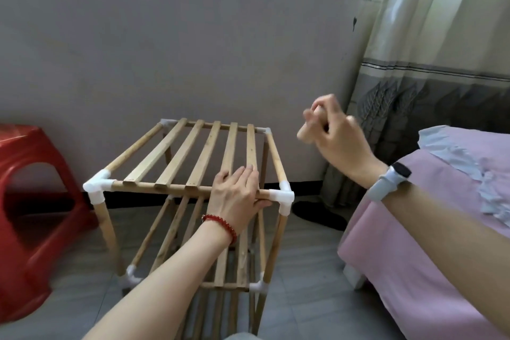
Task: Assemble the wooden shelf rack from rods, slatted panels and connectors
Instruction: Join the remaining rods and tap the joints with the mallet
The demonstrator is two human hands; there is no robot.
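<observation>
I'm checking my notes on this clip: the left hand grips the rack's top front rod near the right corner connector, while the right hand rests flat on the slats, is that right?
Not quite. The left hand does grip the top front rod near the right corner connector, but the head view shows the right hand raised in the air beside the rack, fingers curled, not resting on the slats.

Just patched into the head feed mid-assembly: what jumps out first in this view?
The wooden shelf rack stands centre frame with white corner connectors. The left hand holds its front top rod. The right hand is raised above the rack's right side, its grip curled round something small and blurred. A red plastic stool sits at far left.
</observation>
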